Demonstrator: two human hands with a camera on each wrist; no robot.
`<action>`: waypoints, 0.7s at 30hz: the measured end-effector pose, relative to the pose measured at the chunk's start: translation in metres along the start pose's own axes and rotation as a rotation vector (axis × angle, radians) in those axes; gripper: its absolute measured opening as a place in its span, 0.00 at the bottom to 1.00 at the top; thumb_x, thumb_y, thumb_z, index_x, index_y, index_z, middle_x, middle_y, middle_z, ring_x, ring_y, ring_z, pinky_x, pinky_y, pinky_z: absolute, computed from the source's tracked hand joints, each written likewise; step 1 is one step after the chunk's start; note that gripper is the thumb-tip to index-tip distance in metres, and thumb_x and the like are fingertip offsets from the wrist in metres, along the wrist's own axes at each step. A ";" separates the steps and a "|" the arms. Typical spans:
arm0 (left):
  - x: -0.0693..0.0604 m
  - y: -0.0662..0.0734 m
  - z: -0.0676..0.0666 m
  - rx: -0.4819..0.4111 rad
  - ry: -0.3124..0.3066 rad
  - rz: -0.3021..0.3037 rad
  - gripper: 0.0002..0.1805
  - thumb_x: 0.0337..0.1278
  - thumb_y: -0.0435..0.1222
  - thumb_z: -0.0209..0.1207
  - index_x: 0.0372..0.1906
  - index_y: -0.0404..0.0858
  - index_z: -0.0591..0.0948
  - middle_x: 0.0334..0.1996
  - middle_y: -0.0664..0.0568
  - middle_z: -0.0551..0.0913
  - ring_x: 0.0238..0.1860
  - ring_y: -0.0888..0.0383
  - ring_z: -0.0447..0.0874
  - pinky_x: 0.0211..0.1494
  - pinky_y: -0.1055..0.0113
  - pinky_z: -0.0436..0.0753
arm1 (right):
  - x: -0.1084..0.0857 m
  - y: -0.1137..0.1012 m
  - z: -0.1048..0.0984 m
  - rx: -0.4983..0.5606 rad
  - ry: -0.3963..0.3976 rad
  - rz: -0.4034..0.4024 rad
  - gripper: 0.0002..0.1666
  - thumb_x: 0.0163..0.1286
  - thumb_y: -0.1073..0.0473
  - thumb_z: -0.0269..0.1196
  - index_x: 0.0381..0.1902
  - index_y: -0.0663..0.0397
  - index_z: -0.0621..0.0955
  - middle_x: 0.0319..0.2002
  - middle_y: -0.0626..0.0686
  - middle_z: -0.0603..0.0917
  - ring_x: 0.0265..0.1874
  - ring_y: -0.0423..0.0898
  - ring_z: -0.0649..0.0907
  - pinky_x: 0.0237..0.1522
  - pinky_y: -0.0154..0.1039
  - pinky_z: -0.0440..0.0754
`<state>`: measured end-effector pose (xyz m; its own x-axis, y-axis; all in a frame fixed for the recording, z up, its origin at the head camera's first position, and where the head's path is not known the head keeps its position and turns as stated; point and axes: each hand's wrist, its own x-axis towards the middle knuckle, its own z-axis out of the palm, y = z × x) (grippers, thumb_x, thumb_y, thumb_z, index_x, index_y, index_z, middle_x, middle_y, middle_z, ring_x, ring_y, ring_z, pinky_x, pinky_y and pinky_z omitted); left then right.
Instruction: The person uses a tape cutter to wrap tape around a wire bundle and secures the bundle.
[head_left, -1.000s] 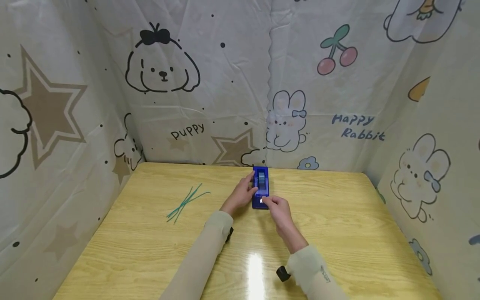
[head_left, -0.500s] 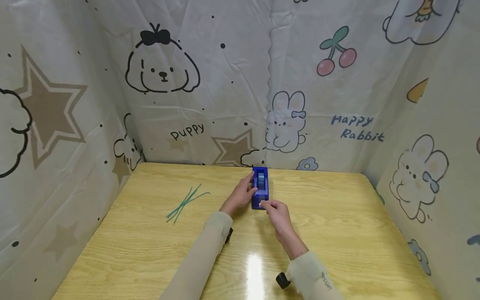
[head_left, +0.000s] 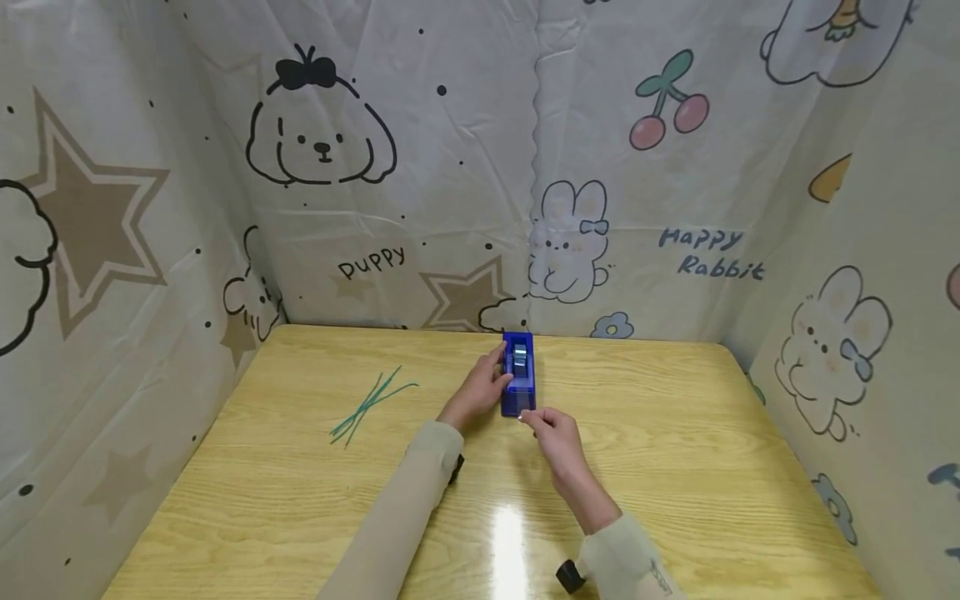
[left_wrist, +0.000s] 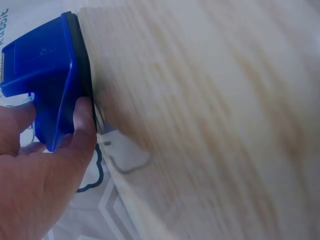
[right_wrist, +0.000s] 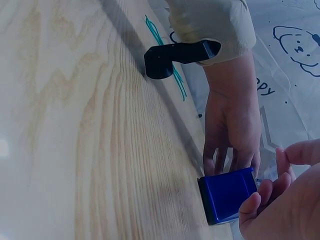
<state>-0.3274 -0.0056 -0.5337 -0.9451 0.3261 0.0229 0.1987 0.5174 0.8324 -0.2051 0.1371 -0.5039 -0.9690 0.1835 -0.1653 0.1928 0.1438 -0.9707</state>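
Observation:
A blue tape dispenser (head_left: 517,405) stands near the far edge of the table, a roll of tape (head_left: 519,357) inside it. My left hand (head_left: 477,393) grips its left side, with thumb and fingers around the narrow part of the body in the left wrist view. Thumb and forefinger of my right hand (head_left: 557,439) pinch the end of the clear tape just off the dispenser's near end; a small whitish bit shows at the fingertips. In the right wrist view the right hand (right_wrist: 282,202) is beside the dispenser (right_wrist: 227,195), its other fingers curled.
Several thin teal strips (head_left: 367,406) lie crossed on the wooden table (head_left: 262,500), left of the hands. A patterned cloth (head_left: 465,167) hangs behind the table and along both sides. Black wrist cameras (head_left: 570,575) sit below the sleeves.
My right hand has drawn down toward the near end of the dispenser and slightly past it, the tape end between its fingertips. The left hand has kept its grip on the dispenser.

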 end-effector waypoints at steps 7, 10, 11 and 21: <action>-0.001 0.000 0.000 0.007 0.005 0.013 0.35 0.81 0.36 0.50 0.84 0.42 0.52 0.74 0.35 0.66 0.65 0.41 0.77 0.71 0.49 0.76 | -0.004 0.003 0.000 0.026 0.004 0.007 0.13 0.72 0.59 0.64 0.34 0.65 0.85 0.31 0.46 0.77 0.38 0.47 0.74 0.42 0.39 0.70; -0.002 0.002 0.000 0.031 0.009 0.031 0.35 0.81 0.35 0.50 0.84 0.40 0.52 0.73 0.34 0.67 0.65 0.41 0.77 0.71 0.50 0.76 | -0.005 0.005 0.000 0.029 0.011 0.012 0.13 0.71 0.60 0.64 0.35 0.67 0.85 0.31 0.47 0.78 0.36 0.45 0.73 0.41 0.38 0.71; -0.002 0.002 -0.001 0.037 0.009 0.031 0.35 0.81 0.35 0.49 0.84 0.39 0.52 0.73 0.34 0.67 0.65 0.41 0.77 0.71 0.50 0.76 | -0.006 0.006 0.001 0.029 0.013 0.013 0.13 0.71 0.60 0.64 0.35 0.68 0.85 0.31 0.47 0.78 0.36 0.45 0.74 0.41 0.38 0.71; 0.000 0.001 -0.002 0.020 -0.011 -0.003 0.35 0.81 0.38 0.50 0.84 0.44 0.52 0.74 0.36 0.67 0.67 0.42 0.76 0.74 0.50 0.73 | -0.014 0.008 -0.001 0.029 0.000 0.010 0.11 0.71 0.60 0.65 0.33 0.64 0.85 0.33 0.45 0.80 0.37 0.45 0.75 0.43 0.39 0.74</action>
<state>-0.3275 -0.0066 -0.5319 -0.9427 0.3333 0.0143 0.2013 0.5340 0.8212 -0.1901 0.1368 -0.5089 -0.9672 0.1843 -0.1748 0.1976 0.1132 -0.9737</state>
